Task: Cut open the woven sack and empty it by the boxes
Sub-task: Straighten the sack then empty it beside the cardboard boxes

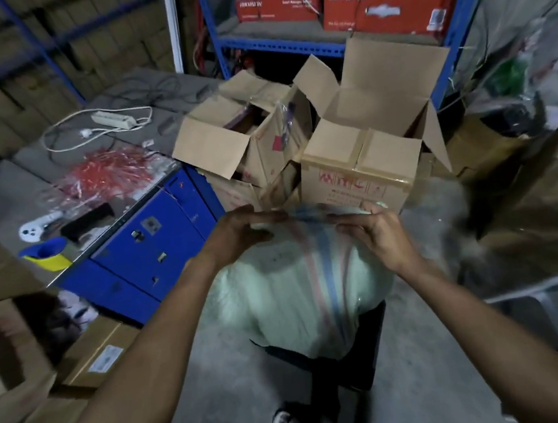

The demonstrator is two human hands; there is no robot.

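Single head-worn view, facing forward and down, close

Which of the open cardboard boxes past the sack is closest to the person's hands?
The right-hand box, with red print on its taped front, directly behind the sack. The left box sits farther back, tipped.

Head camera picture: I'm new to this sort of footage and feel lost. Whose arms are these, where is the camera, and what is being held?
There is no machine here. The camera sits on a person's head, looking forward and down, so both arms are theirs. The left hand and right hand grip the top of a pale woven sack standing on the floor, though blur hides the exact grip. Behind it are open cardboard boxes. To the left, a blue cabinet carries red strips, a tape roll and a power strip.
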